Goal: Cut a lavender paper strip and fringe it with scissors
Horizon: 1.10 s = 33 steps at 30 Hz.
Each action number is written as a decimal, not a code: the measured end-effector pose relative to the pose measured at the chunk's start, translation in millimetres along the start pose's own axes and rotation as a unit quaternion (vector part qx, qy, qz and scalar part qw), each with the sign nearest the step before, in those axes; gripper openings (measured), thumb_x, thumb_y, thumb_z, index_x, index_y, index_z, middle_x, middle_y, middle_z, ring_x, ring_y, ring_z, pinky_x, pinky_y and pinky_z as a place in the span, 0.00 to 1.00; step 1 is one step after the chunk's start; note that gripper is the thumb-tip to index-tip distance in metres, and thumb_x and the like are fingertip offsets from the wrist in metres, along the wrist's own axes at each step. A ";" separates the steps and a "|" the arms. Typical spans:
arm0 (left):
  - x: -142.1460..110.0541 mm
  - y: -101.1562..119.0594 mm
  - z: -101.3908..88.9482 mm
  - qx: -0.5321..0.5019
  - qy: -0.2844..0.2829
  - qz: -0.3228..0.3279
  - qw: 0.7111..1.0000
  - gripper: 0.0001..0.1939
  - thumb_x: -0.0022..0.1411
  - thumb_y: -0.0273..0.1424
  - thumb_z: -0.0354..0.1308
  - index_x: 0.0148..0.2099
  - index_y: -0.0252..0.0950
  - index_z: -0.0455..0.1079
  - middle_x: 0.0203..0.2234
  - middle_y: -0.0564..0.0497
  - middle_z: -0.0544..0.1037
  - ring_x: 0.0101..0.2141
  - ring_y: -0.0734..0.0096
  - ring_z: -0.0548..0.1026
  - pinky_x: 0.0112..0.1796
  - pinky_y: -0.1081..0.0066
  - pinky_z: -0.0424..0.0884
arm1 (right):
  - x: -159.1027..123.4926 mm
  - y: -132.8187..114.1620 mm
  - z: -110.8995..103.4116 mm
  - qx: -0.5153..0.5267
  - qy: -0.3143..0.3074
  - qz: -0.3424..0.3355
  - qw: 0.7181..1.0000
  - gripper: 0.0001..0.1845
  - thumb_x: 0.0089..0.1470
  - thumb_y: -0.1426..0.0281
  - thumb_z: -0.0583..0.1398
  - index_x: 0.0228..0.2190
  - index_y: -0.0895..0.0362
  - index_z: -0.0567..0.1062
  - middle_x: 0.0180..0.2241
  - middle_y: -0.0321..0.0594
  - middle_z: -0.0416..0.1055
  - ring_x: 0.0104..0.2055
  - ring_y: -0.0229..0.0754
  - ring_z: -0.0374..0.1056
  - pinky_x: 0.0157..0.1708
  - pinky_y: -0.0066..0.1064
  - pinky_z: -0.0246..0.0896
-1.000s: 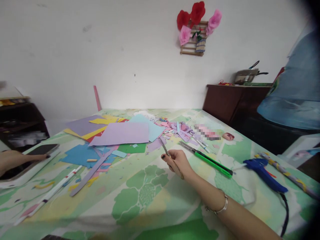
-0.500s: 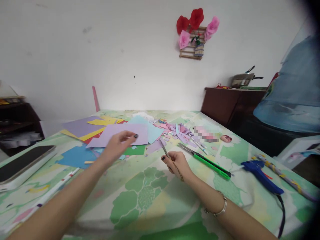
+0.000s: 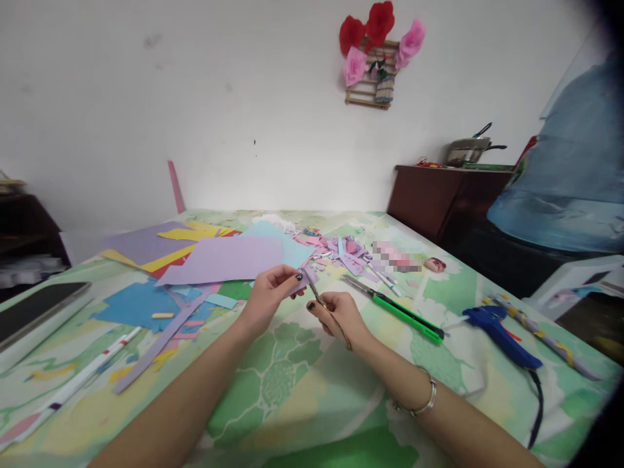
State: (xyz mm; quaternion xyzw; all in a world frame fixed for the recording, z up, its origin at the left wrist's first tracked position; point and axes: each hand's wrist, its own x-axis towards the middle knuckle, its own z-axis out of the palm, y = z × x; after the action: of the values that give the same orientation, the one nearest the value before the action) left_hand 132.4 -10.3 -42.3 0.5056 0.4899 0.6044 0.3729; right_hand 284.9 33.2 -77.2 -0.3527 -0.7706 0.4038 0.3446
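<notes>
In the head view my right hand [image 3: 341, 318] is wrapped round a pair of scissors [image 3: 316, 292], whose blades point up and to the left. My left hand [image 3: 275, 289] pinches a small piece of lilac paper [image 3: 307, 276] right at the scissor blades. Whether the blades are apart I cannot tell. Just behind the left hand lies a large lilac sheet [image 3: 229, 257]. A green utility knife [image 3: 407, 317] with its blade out rests to the right of my right hand.
A heap of paper scraps [image 3: 346, 250] lies farther back. On the right are a blue glue gun [image 3: 502, 335] and a wrapped stick [image 3: 541, 331]. Blue paper [image 3: 129, 305], a lilac strip [image 3: 160, 341], a white stick [image 3: 92, 364] and a phone [image 3: 41, 305] are on the left.
My left hand has moved right and toward me, from above the lilac sheet to the scissors, and now pinches a lilac piece. The right hand stays about in place with the scissors.
</notes>
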 end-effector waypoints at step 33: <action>-0.3 -8.9 1.1 -0.044 -0.036 0.002 0.998 0.08 0.54 0.33 0.58 0.30 0.33 0.67 0.21 0.52 0.73 0.26 0.73 0.71 0.32 0.72 0.66 | -0.2 0.4 2.4 -0.023 0.000 -0.013 1.000 0.26 0.47 0.49 0.55 0.15 0.55 0.55 0.11 0.29 0.48 0.15 0.31 0.46 0.16 0.25 0.37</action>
State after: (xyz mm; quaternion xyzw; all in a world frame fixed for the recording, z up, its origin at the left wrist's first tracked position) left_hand 133.1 -8.2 -50.9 0.5111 0.4483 0.6075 0.4109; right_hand 283.2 32.3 -78.6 -0.3505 -0.7841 0.3815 0.3417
